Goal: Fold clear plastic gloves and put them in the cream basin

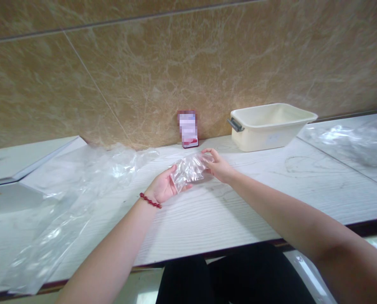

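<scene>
Between my two hands is a clear plastic bag (pixel 190 169), crinkled and shiny, held just above the white wood-grain table (pixel 207 215). My left hand (pixel 165 185), with a red bead bracelet at the wrist, grips the bag's left end, thumb on top and fingers underneath. The right end is in the fingers of my right hand (pixel 218 166), which comes in from the right. I cannot make out whether anything is inside the bag.
A cream plastic bin (pixel 264 137) with a grey handle stands at the back right. Loose clear plastic (pixel 112 169) spreads over the left side, beside a white box (pixel 33 158). A phone (pixel 189 131) leans on the marbled wall (pixel 163 76). More clear plastic (pixel 362 139) lies far right.
</scene>
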`<state>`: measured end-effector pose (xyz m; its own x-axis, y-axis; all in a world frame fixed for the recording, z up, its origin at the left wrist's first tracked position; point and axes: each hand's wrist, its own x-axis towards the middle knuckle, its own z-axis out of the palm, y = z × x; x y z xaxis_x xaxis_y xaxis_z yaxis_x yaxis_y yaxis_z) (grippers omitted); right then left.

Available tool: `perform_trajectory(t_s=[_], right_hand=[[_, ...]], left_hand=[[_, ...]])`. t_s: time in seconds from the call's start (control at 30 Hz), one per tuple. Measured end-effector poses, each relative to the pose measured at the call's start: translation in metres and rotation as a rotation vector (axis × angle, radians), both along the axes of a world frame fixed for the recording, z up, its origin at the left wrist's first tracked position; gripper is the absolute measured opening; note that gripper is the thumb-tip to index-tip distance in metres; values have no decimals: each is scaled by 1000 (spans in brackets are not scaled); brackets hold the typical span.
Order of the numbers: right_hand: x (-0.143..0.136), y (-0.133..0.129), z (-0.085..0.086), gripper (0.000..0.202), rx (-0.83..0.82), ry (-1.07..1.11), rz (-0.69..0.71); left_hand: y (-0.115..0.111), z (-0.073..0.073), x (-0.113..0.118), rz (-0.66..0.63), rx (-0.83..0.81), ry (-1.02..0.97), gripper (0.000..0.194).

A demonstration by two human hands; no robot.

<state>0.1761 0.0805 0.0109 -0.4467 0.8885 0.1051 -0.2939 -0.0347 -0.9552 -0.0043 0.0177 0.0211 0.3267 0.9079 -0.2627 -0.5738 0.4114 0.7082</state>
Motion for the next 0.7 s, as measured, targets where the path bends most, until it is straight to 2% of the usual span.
perform_trajectory(t_s=[0.13,0.4,0.57,0.7], right_hand=[[0,1,0,32,-44,40,33],[-1,1,-3,24,-66,-107,157],[0,2,-4,18,-25,-174,154],[1,1,-3,20,8,-207,133]], left_hand=[[2,2,-2,64,37,-26,26],[4,2,-7,79,68,-16,26],[5,0,-9,75,43,29,26],[4,-4,-9,52,112,100,30]])
